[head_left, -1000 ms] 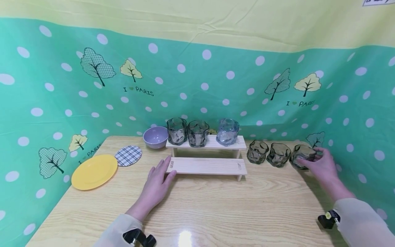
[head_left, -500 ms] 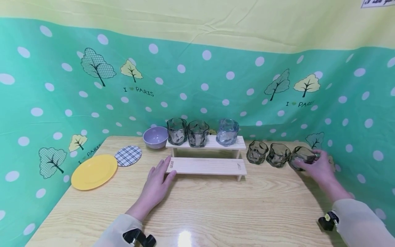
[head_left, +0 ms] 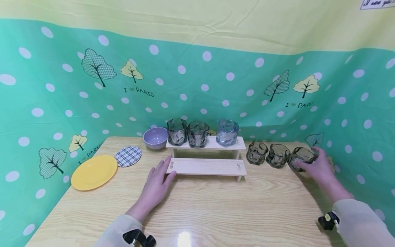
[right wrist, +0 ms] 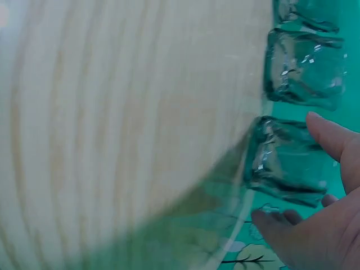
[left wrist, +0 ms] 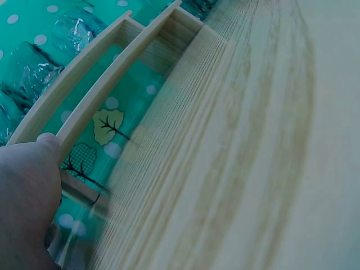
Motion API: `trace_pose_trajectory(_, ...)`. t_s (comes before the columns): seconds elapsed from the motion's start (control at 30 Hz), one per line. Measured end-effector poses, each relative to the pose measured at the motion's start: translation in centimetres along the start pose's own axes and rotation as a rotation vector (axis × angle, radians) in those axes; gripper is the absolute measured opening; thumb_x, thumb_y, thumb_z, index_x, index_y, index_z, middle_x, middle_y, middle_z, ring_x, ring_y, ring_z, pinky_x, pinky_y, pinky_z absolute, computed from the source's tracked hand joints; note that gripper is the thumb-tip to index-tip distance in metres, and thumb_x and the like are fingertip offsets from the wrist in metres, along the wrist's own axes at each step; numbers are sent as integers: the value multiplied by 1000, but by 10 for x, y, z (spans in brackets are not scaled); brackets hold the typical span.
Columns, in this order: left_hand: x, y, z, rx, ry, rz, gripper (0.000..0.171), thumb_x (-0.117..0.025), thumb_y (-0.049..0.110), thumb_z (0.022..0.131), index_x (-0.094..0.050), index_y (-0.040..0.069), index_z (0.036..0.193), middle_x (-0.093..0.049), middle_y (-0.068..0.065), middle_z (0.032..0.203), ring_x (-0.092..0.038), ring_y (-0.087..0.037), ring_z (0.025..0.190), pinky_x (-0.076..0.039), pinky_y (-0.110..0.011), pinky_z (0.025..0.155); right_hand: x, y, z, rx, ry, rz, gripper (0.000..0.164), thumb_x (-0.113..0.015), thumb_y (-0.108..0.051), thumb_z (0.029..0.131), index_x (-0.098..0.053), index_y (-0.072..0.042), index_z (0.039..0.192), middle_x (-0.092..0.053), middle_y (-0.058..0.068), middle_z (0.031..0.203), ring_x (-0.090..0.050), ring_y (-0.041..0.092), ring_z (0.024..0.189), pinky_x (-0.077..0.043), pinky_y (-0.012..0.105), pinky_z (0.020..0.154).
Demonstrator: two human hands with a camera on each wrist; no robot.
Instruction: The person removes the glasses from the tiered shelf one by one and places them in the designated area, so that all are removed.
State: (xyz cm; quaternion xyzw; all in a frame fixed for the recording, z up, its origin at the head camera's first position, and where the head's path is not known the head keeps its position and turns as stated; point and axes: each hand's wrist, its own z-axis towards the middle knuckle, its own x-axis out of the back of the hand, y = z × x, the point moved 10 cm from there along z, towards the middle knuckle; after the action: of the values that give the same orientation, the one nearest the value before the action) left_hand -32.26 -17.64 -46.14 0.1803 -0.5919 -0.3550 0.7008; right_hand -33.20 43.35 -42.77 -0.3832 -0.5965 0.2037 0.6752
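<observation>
My left hand (head_left: 156, 183) lies with fingers extended at the left end of the lower tier of a two-tier wooden shelf (head_left: 205, 166). In the left wrist view its thumb (left wrist: 48, 143) touches the shelf's edge. My right hand (head_left: 319, 167) holds the rightmost grey glass (head_left: 300, 158), which stands upright on the table. The right wrist view shows the thumb on one side of that glass (right wrist: 287, 160) and fingers on the other. Two more grey glasses, a middle one (head_left: 278, 156) and a left one (head_left: 257, 152), stand in a row beside it.
On the upper tier stand two grey glasses, one left (head_left: 177, 132) and one right (head_left: 198, 134), and a bluish glass (head_left: 227, 133). Left of the shelf are a purple bowl (head_left: 155, 138), a checked round coaster (head_left: 128, 156) and a yellow plate (head_left: 94, 173). A patterned cloth (head_left: 203, 68) hangs behind.
The rightmost glass and my right hand have shifted slightly left, towards the middle glass. My left hand stays at the shelf.
</observation>
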Motion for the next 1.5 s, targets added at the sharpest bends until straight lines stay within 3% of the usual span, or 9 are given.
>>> trace_pose_trajectory(0.23,1,0,-1,2,2,-4,70,-54,40,118,-30,8,175,-36,-19,175,-25,-45,165,-7,-66,134,13,-35,-4,93,47,-30,124,-82,-47,101,8,-4,175,3,40,176,-9,71,156,-17,90,116)
trace_pose_trajectory(0.4,1,0,-1,6,-4,-1,71,-54,41,117,-30,9,175,-36,-19,176,-25,-45,165,-7,-66,134,15,-59,-9,115,65,-19,125,-81,-56,99,5,-8,176,-2,34,179,-13,69,156,-21,90,115)
trace_pose_trajectory(0.57,0,1,-1,-5,5,2,70,-56,39,117,-31,8,175,-37,-20,175,-26,-45,164,-8,-67,134,10,-88,-16,147,79,-3,117,-79,-51,102,1,-10,178,-7,31,180,-13,65,159,-22,87,118)
trace_pose_trajectory(0.77,0,0,0,-3,-1,5,70,-55,38,117,-30,8,175,-37,-19,175,-26,-45,164,-8,-67,134,-4,-120,-23,196,77,15,112,-80,-45,103,-3,-14,179,-11,27,181,-12,60,162,-21,84,122)
trace_pose_trajectory(1.0,-1,-2,1,5,-11,3,70,-56,38,117,-29,9,175,-36,-19,176,-24,-44,165,-7,-66,135,-26,-154,-31,227,35,116,119,-85,-52,97,-5,-21,179,-12,20,183,-8,55,165,-17,79,127)
trace_pose_trajectory(1.37,0,0,0,-3,4,13,69,-56,38,117,-32,8,174,-38,-19,174,-26,-45,164,-9,-67,134,-62,-206,-42,290,-12,145,118,-88,-55,93,-12,-27,179,-24,13,181,-20,49,165,-22,69,131)
trace_pose_trajectory(1.5,-1,0,1,-5,2,10,69,-56,37,117,-31,8,174,-38,-19,175,-26,-45,164,-8,-67,134,-75,-224,-44,323,-49,169,117,-88,-50,94,-12,-23,179,-26,15,180,-23,45,165,-22,63,133)
